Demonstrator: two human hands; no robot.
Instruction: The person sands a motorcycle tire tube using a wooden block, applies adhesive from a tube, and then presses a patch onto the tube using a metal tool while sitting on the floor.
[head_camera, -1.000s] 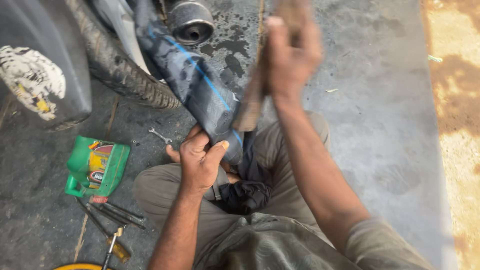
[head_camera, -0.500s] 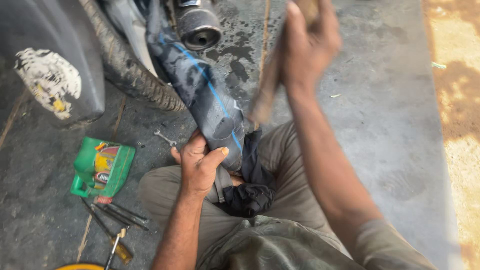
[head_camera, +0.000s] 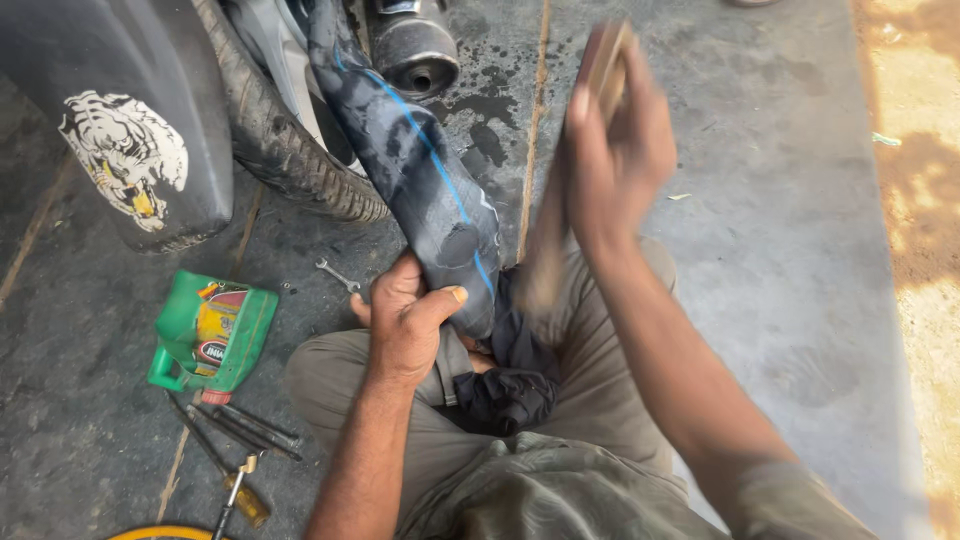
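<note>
A black inner tube with a blue line runs from the tyre down to my lap. My left hand grips the tube's lower end against my knee. My right hand is raised at the upper middle and blurred, closed on a flat wooden stick. A round dark patch shows on the tube just above my left thumb. A dark cloth lies on my lap under the tube.
A motorcycle tyre, a black mudguard with a tiger picture and an exhaust pipe are at the top left. A green oil jug, a small spanner and tyre levers lie on the concrete floor.
My right hand with the stick has swung downward and slightly right from its high raised position. My left hand keeps its grip on the tube.
</note>
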